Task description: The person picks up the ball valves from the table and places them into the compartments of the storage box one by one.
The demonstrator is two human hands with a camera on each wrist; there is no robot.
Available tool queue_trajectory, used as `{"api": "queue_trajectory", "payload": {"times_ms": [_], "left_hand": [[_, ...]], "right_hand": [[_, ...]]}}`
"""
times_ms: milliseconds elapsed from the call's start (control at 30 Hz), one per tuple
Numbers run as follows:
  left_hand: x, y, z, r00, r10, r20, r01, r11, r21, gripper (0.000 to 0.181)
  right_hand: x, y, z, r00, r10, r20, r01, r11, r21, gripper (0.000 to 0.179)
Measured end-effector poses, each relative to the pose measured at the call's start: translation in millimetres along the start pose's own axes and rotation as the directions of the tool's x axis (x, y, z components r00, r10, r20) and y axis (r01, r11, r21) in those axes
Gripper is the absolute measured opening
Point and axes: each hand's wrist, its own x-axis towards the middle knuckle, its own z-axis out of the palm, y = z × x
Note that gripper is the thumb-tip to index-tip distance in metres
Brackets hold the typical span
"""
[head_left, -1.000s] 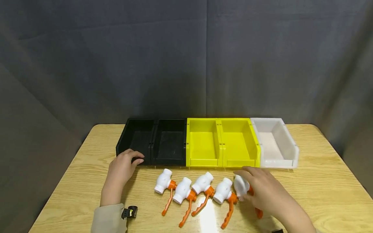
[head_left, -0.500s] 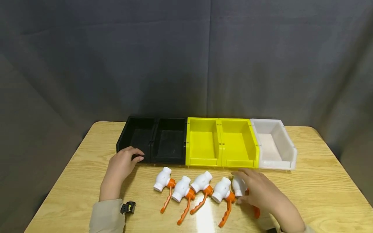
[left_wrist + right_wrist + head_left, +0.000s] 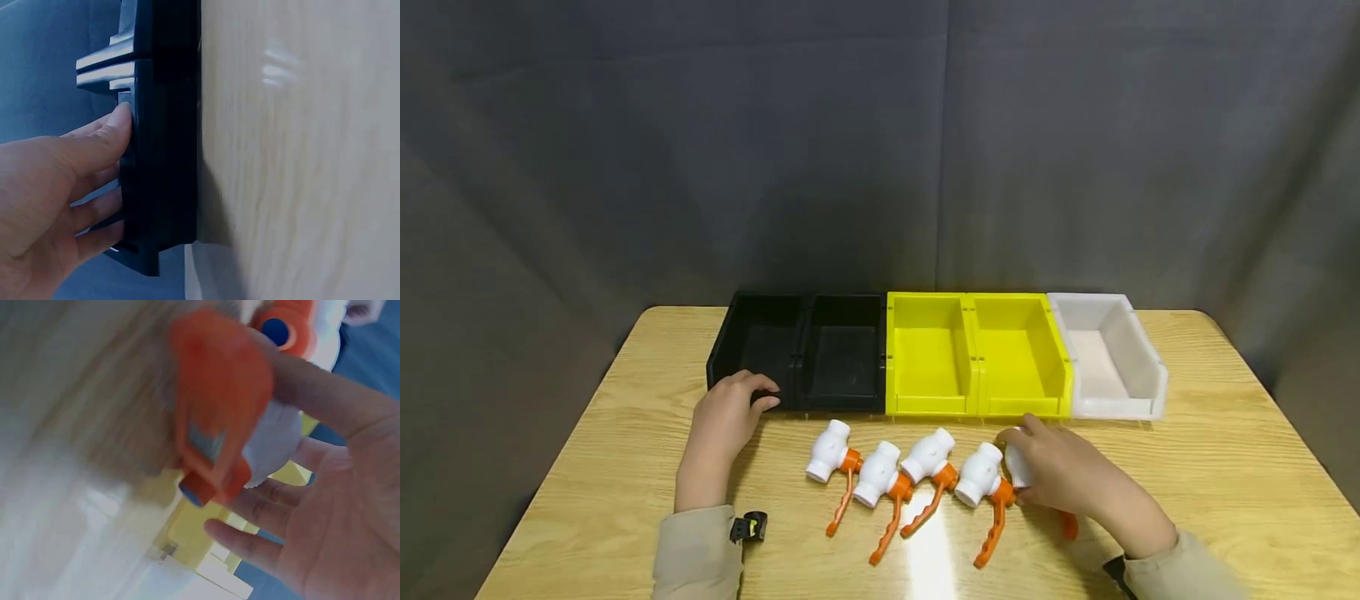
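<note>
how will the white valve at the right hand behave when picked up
Likely stiff and fairly light: the valve looks like moulded plastic. Its rounded white body could roll, but the orange handle jutting from its side would probably check that.

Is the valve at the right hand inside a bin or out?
Out: in the head view, the valve and right hand are in front of the bins.

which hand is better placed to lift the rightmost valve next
Probably the right hand: it is curled round the rightmost valve, while the left hand grips the leftmost black bin.
</note>
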Motion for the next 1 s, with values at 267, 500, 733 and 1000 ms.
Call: {"api": "queue_trajectory", "payload": {"times_ms": [267,500,733,1000], "left_hand": [[-0.6,2.0,1.8,1.000,-0.010,-0.006,0.010,1.000,0.005,0.018],[-4.8,-0.9,-8.5,0.996,-0.054,0.065,0.055,0.998,-0.018,0.021],[-4.1,-1.0,-8.6,0.998,-0.037,0.047,0.039,0.999,-0.031,0.018],[-1.7,-0.7,-4.2,1.000,-0.028,0.013,0.029,0.999,-0.045,0.015]], "right_hand": [[1.6,8.3,-7.2,0.995,-0.091,0.041,0.094,0.993,-0.072,0.057],[-5.3,4.3,-26.7,0.988,-0.153,0.024,0.155,0.978,-0.142,0.056],[-15.5,8.6,-50.7,0.977,-0.211,0.026,0.211,0.949,-0.234,0.063],[-22.9,19.8,-75.2,0.962,-0.273,-0.027,0.250,0.911,-0.327,0.064]]}}
